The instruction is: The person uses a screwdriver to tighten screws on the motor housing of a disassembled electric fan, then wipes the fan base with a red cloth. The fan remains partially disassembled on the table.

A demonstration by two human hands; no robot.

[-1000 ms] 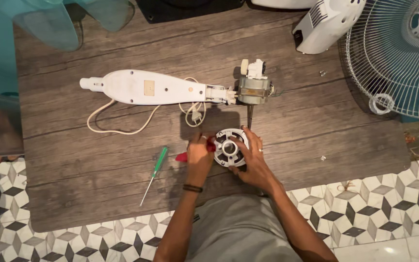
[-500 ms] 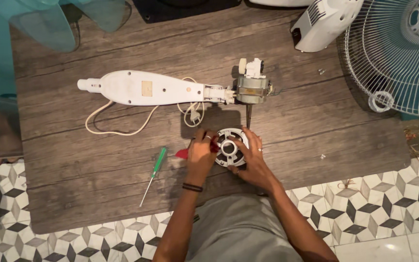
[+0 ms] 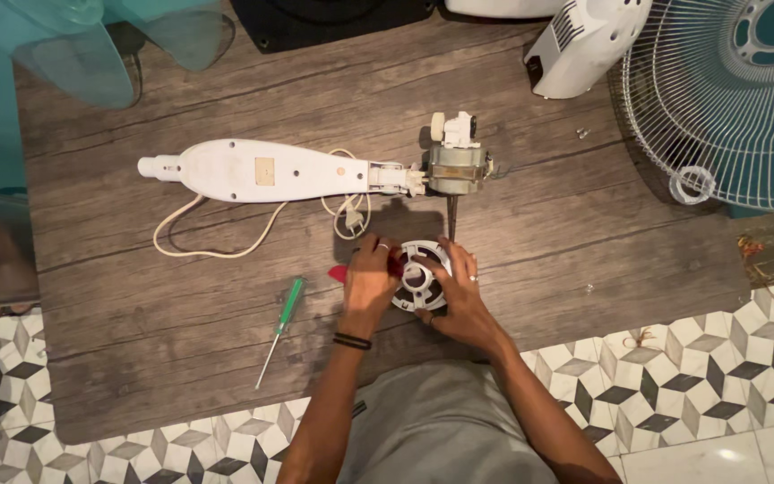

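**Round plastic housing pinned between both hands, near front edge of tabletop**

Left hand [image 3: 371,280] curled over left rim of round white housing [image 3: 419,273], fingers closed, apparently gripping a red-handled tool [image 3: 340,272] whose tip points into the housing; exact grip partly hidden. Right hand [image 3: 459,296] cupped round right and lower rim, fingers bent, clamping it. Housing flat on tabletop [image 3: 584,242], face up, directly ahead of torso, both hands equally close. No long axis: ring shape, ribbed spokes, central hub hole, matte moulded plastic.

Just behind it, toward far edge: grey metal motor [image 3: 455,167], shaft [image 3: 451,220] pointing straight at the housing, tip almost touching the rim. White smooth stand arm [image 3: 266,170] joined to motor, long axis parallel to front edge, cream cord [image 3: 217,237] looped beside. Green-handled screwdriver [image 3: 281,323] left of left hand, apart, angled toward front-left corner. Wire fan guard [image 3: 727,99] at far-right corner. Tabletop: dull wood-grain planks.
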